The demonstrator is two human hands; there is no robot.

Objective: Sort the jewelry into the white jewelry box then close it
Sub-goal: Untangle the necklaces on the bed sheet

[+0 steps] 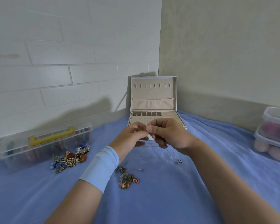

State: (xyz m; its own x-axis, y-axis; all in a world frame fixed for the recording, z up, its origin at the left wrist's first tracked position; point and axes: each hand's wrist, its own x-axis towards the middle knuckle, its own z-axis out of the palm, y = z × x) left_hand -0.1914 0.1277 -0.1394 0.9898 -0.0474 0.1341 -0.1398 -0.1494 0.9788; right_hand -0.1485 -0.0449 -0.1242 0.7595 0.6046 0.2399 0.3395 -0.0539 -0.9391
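The white jewelry box [153,94] stands open at the back, its lid upright against the wall corner, beige compartments showing. Just in front of it my left hand [132,137] and my right hand [166,135] meet fingertip to fingertip, both pinching a small thin piece of jewelry, too small to make out; a fine chain [166,155] seems to hang below them. A heap of mixed jewelry [71,157] lies on the blue cloth at the left. A smaller beaded bunch [127,177] lies under my left wrist. Small loose pieces [179,161] lie at the right.
A clear plastic organiser with a yellow handle [44,143] lies along the left wall. Stacked clear tubs with coloured balls [273,135] stand at the right edge. The blue cloth [160,199] covers the whole surface. Walls close the back and right.
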